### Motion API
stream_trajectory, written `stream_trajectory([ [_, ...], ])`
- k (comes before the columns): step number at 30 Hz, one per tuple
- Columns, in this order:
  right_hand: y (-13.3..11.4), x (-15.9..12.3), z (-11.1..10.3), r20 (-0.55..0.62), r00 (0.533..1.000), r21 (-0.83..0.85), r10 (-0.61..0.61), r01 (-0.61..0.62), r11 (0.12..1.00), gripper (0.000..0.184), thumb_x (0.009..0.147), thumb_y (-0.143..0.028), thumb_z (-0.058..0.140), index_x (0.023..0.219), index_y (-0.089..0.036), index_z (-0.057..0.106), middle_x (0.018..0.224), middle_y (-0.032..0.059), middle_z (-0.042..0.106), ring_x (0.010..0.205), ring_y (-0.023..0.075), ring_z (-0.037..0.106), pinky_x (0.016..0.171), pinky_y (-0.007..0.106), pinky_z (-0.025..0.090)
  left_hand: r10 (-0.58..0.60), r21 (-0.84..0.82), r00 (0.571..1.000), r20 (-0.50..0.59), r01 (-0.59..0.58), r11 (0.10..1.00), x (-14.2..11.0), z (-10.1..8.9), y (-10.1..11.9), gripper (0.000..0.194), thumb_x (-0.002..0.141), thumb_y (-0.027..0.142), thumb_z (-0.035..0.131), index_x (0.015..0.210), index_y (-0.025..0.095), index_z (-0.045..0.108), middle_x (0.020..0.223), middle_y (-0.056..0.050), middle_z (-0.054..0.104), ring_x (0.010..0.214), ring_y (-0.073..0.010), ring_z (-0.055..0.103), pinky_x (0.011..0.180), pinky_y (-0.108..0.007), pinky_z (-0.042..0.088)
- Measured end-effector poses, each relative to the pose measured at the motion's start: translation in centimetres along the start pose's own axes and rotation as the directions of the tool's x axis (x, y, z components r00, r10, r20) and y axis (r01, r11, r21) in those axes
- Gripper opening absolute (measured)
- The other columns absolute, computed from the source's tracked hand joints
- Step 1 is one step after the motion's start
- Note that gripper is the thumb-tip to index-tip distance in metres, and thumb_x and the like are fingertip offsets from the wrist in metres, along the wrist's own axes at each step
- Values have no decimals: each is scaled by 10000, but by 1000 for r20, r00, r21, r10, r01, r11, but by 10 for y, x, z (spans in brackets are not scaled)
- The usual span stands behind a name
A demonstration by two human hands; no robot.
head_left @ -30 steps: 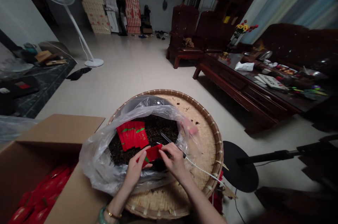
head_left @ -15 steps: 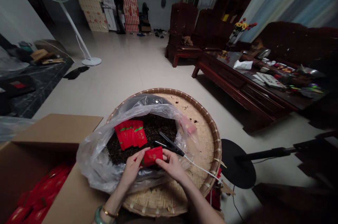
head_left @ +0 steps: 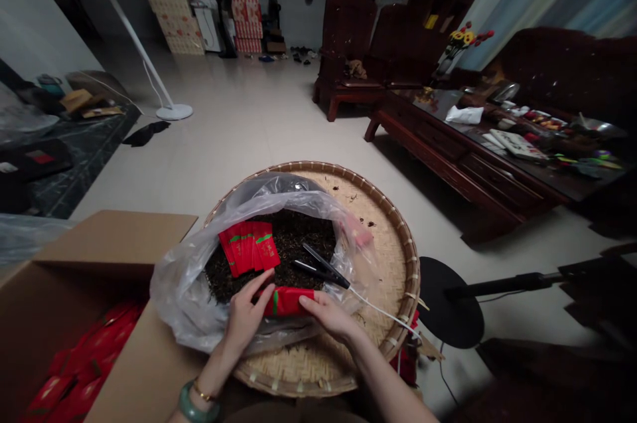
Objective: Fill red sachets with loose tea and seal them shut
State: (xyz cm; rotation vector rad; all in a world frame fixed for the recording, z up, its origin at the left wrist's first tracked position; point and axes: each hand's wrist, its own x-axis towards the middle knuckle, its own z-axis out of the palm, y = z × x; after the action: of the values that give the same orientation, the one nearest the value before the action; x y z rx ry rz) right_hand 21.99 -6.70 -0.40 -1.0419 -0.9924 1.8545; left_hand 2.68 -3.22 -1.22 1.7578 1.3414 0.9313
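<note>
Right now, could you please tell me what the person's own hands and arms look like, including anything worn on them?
Both the left hand and the right hand are ungloved, and no sleeve shows on either forearm. The left wrist carries a thick, rounded green bangle and a slim gold-coloured bracelet. The right wrist shows nothing worn.

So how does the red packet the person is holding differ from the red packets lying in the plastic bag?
The held packet is gripped by the right hand, with the left hand at its other end; the lying packets rest on dark loose material.
The held packet is single; the lying packets overlap in a row.
The held packet is turned sideways, its green band upright; the lying packets' bands run across.
Both are red with green bands.
</note>
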Motion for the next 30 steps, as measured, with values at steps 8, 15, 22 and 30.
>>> stream_trajectory([
  [8, 12, 4, 3, 1, 998, 56, 68, -68, 996, 577, 716, -638, 626, 1073, -188, 669, 1013, 51, 674, 964, 195, 582, 983, 383, 374, 442, 406, 856, 268, -517, 754, -15, 14, -1, 565, 795, 137, 590, 1337, 202, 443, 1257, -108, 570, 1056, -260, 497, 904, -456, 491],
  [15, -11, -3, -2, 51, 998, 51, 21, -23, 998, 533, 791, -634, 535, 1016, -176, 689, 997, 95, 689, 954, 224, 615, 875, 392, 458, 469, 340, 875, 120, -480, 809, -11, 12, -5, 501, 785, 126, 568, 1274, 186, 475, 1180, -101, 609, 1010, -241, 535, 863, -407, 519],
  [22, -6, 25, -17, -226, 960, -266, -165, 102, 959, 346, 790, -468, 587, 954, -176, 672, 984, 102, 700, 936, 235, 642, 842, 403, 488, 403, 361, 906, -126, -337, 870, 1, -3, -11, 332, 803, 182, 581, 1134, 189, 562, 1041, -77, 653, 933, -220, 597, 835, -371, 523],
  [30, 26, 52, 2, -194, 955, -369, -223, 140, 919, 216, 753, -250, 564, 958, -191, 595, 776, -1, 661, 730, 155, 621, 717, 292, 481, 369, 397, 919, 136, -392, 830, 1, -6, -22, 571, 763, 270, 650, 1296, 198, 460, 1200, -101, 596, 1053, -262, 542, 911, -437, 496],
])
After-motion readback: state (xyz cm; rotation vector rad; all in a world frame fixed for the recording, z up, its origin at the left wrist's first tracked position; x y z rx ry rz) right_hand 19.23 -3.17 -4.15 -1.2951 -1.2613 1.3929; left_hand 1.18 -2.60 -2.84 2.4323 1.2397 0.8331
